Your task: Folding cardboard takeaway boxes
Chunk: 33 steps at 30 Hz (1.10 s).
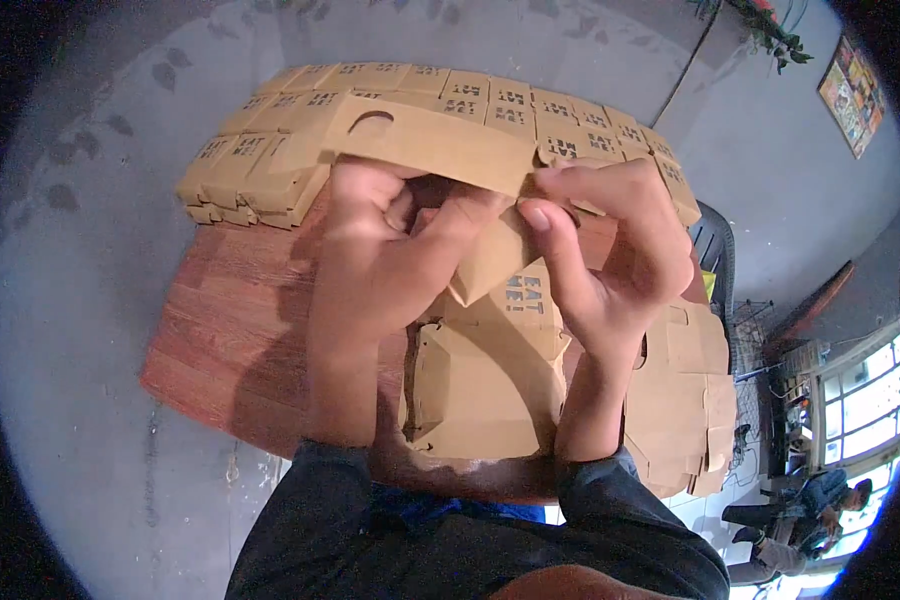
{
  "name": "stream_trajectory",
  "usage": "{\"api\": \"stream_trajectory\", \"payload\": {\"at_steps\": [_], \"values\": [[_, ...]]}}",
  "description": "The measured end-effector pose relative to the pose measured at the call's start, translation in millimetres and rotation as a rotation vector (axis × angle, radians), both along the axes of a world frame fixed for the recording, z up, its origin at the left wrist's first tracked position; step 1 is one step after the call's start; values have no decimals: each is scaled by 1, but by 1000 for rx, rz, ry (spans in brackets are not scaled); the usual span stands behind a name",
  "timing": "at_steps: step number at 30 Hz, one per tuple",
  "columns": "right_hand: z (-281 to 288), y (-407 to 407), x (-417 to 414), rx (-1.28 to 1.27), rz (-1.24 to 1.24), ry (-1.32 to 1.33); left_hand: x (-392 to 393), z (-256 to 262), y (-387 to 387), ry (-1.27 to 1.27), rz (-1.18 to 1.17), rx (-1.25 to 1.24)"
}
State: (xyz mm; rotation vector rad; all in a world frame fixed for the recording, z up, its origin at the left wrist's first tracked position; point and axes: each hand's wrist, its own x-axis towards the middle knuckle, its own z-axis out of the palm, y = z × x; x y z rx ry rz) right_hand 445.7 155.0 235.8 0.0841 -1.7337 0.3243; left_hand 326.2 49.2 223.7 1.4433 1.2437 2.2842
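A partly folded kraft cardboard box (435, 142) is held up above the table, its long side panel with a curved slot facing me. My left hand (397, 240) grips it from below, with the thumb along the inner side of the panel. At the box's right corner, my right hand (607, 232) pinches the cardboard between thumb and index finger. A folded flap (495, 247) points down between the hands. Below them, an opened cardboard box (487, 390) lies on the table, with printed lettering on its far part.
Rows of stacked folded boxes (247, 161) with printed lettering line the table's far side. Flat cardboard blanks (679, 397) are piled at the right. The reddish wood-grain table (232, 315) shows at left. Beyond it are a dark chair (716, 240) and a seated person (802, 517).
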Motion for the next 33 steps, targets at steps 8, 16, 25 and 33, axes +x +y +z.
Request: {"api": "stream_trajectory", "payload": {"at_steps": [8,16,25,33], "values": [[-1,6,1,-66,75,153,10,2,-10,-99,-247,84],[-3,6,4,-434,239,108,9,21,-18,9,-337,-279],[2,11,10,-62,-13,20,-2,9,-1,-338,-729,100],[-1,14,11,-82,59,-152,-11,12,-2,-420,-787,65]]}}
